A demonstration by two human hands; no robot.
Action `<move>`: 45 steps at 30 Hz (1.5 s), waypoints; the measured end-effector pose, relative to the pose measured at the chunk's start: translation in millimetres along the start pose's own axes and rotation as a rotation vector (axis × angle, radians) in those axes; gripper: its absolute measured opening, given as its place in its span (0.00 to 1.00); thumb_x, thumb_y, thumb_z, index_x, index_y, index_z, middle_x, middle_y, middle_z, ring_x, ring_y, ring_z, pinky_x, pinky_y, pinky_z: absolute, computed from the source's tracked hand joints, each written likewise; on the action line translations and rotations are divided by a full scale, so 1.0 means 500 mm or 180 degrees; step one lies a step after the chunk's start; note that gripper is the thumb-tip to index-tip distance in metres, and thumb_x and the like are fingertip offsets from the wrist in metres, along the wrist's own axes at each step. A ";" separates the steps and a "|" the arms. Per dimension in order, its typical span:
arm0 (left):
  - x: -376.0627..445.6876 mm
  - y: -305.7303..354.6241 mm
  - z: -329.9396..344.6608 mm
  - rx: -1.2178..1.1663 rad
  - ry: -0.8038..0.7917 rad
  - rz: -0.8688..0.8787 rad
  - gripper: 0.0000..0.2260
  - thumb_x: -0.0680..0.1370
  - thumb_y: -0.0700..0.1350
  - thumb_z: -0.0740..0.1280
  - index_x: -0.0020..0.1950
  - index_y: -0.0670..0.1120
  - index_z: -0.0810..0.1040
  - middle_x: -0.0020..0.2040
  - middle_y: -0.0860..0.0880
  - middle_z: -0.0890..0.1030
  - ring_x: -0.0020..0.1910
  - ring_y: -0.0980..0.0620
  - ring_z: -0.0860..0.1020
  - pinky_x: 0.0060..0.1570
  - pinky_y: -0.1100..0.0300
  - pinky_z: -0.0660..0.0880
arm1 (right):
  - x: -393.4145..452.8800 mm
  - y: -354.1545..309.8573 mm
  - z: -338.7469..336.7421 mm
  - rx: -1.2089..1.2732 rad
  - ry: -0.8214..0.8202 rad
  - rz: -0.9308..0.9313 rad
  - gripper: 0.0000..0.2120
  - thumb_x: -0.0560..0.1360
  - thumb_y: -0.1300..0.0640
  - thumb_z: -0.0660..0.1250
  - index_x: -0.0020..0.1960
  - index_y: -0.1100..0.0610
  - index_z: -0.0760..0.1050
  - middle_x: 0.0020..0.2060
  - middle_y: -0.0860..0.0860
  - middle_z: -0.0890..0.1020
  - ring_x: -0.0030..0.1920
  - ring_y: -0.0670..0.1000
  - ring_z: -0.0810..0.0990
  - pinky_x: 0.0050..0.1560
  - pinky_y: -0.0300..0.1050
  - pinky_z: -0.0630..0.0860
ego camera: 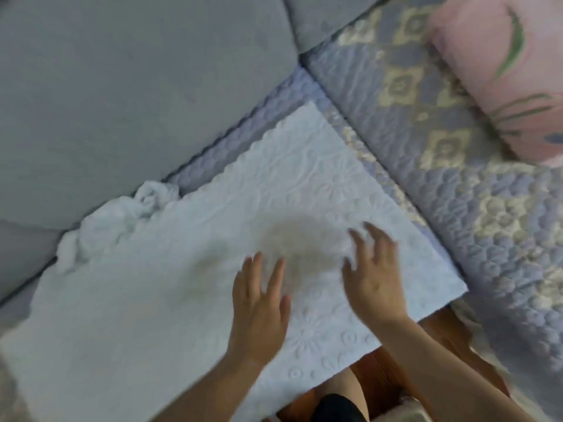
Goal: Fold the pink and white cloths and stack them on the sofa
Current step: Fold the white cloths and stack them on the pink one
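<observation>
Fingers (pixel 275 277) spread over white cloth (pixel 213 239)

Motion blur smears both hands' fingertips (pixel 370 229), and the pink cloth (pixel 499 71) is perhaps half cropped.

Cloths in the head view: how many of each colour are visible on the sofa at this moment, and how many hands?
White cloth: 1, the embossed white cloth spread flat on the sofa seat.
Pink cloth: 1, the leaf-print pink cloth at the upper right.
Hands: 2, the left hand and right hand, both open over the white cloth.
Total: 2 cloths, 2 hands.
</observation>
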State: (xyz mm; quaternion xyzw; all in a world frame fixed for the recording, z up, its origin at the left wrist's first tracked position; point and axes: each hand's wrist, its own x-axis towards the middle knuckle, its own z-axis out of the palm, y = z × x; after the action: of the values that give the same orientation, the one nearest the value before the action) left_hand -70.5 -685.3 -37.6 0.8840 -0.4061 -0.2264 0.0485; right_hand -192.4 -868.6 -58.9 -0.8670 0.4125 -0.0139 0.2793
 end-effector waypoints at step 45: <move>-0.632 -0.731 0.100 -0.2084 -0.1213 -0.3894 0.21 0.78 0.51 0.65 0.67 0.51 0.60 0.65 0.40 0.62 0.61 0.37 0.70 0.63 0.45 0.71 | 0.156 -0.706 0.360 -0.1245 -0.0943 -0.2340 0.07 0.77 0.57 0.70 0.50 0.61 0.79 0.46 0.58 0.80 0.51 0.60 0.76 0.48 0.53 0.74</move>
State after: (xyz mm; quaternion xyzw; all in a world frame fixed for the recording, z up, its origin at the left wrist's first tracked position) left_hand -17.4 -203.1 -66.6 0.8384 0.2492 -0.4735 0.1038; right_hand 154.6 -662.1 -51.7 -0.9853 0.0271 0.0904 0.1425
